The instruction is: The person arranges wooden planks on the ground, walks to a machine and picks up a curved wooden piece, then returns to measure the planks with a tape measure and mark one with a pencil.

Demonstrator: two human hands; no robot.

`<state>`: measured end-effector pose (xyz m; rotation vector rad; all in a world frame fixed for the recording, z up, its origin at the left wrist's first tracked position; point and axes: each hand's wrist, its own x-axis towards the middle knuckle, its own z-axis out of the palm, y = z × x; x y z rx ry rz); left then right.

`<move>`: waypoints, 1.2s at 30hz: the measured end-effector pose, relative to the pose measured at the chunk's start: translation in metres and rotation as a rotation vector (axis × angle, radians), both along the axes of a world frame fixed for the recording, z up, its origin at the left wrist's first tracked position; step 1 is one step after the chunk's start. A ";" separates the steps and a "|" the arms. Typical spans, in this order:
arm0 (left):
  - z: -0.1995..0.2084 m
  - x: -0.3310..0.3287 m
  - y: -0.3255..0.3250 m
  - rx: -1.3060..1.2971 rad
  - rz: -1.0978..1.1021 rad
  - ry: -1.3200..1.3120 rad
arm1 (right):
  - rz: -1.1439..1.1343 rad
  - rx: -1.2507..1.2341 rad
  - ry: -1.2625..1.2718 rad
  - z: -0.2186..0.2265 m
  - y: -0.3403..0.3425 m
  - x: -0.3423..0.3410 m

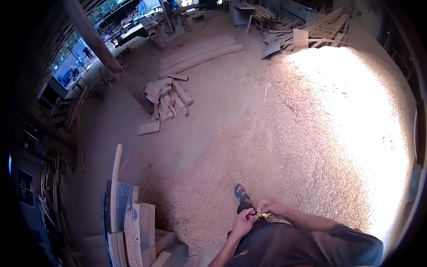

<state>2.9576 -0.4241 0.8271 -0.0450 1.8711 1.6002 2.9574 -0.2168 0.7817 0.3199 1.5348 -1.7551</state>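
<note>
In front of my dark shirt, my two hands are close together. My left hand (245, 221) is closed, thumb and fingers pressed together; what it holds, if anything, is too small to make out. My right hand (272, 208) has its fingers curled around a small yellow thing (265, 215), partly hidden by the fingers. Its kind does not show. A yellow bit of it reaches toward the left fingertips. Beyond the hands is my sandalled foot (241, 193) on the sawdust-strewn floor.
A large sunlit heap of wood shavings (307, 115) rises on the right. Upright boards (141, 231) stand near left. Farther off lie a pile of short timber blocks (167, 100), wide planks (200, 55) and a slanting post (100, 44). Scrap wood (300, 39) fills the back right.
</note>
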 end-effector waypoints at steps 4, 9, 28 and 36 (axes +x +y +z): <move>0.008 -0.132 0.031 0.095 -0.133 0.127 | -0.211 -0.284 -0.287 0.039 0.029 -0.101; 0.039 -0.277 0.067 0.203 -0.275 0.300 | -0.174 -0.241 -0.149 0.079 0.065 -0.224; 0.064 -0.955 -0.206 0.293 1.412 0.411 | 0.433 0.591 0.007 -0.007 0.316 -0.752; -0.160 -1.134 -0.053 -0.248 0.303 -0.355 | 0.204 0.563 -0.088 -0.060 0.232 -1.021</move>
